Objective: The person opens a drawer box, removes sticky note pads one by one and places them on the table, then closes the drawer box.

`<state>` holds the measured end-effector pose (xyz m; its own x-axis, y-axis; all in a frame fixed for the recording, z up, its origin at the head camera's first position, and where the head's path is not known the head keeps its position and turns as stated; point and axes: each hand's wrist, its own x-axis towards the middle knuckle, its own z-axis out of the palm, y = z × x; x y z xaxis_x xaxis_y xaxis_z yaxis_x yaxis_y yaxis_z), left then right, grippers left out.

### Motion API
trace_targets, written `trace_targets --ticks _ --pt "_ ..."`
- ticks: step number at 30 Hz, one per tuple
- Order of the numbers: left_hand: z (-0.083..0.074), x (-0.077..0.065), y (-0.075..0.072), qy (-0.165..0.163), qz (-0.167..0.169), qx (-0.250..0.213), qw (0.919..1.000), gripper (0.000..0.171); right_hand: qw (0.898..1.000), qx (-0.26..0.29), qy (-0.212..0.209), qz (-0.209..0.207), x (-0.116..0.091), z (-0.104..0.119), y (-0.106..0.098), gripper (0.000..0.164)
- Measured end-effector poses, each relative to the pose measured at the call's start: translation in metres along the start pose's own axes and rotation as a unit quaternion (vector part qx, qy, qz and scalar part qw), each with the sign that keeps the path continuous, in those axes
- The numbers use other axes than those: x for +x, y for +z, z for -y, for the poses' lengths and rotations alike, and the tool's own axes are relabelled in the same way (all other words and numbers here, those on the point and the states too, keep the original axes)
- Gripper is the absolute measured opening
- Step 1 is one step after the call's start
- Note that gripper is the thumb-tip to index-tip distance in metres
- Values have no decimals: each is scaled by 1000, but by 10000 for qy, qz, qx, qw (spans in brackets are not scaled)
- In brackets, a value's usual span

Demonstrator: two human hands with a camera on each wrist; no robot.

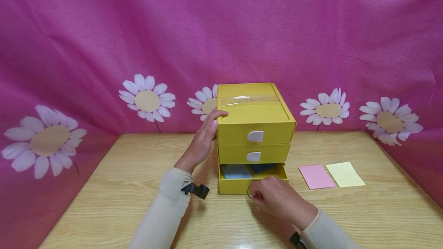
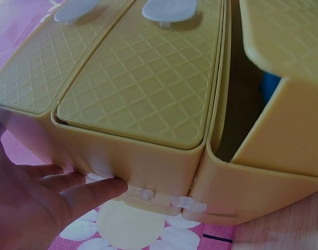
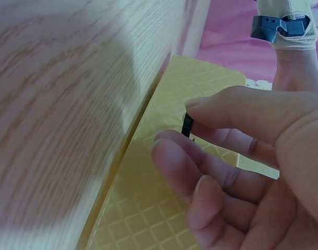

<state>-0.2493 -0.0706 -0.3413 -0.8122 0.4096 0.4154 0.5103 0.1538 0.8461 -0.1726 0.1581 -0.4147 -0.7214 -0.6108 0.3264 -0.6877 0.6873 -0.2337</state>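
A yellow three-drawer organizer (image 1: 256, 112) stands on the table, its bottom drawer (image 1: 233, 187) pulled partway out. In that drawer lie a light blue sheet (image 1: 237, 171) and a dark blue sheet (image 1: 262, 167). My left hand (image 1: 204, 137) rests against the organizer's left side, a fingertip over its top edge; the left wrist view shows the fingers extended along the side wall. At the bottom drawer's front, my right hand (image 1: 273, 197) pinches a small black loop pull (image 3: 187, 125) between thumb and index finger. The upper two drawers are closed and have white tab handles (image 1: 255, 136).
To the right of the organizer, a pink square sheet (image 1: 316, 176) and a pale yellow one (image 1: 345, 174) lie side by side on the wooden table (image 1: 114, 187). A pink cloth (image 1: 221, 30) with large daisies hangs behind the table and along its sides.
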Motion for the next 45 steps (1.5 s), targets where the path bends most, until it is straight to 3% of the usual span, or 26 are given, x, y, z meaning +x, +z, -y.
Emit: trace_targets --ticks 8,15,18,45 --pt "0 1 1 -22 27 2 10000 39 10000 -19 12 -19 -4 2 0 30" --pt "30 10 1 59 -34 40 10000 40 10000 -58 48 41 -6 3 0 31" --pt "34 10 1 136 -79 30 9999 40 10000 -60 38 43 -7 3 0 31" --pt "32 8 0 199 -46 36 9998 41 9991 147 92 385 -17 14 -2 30"
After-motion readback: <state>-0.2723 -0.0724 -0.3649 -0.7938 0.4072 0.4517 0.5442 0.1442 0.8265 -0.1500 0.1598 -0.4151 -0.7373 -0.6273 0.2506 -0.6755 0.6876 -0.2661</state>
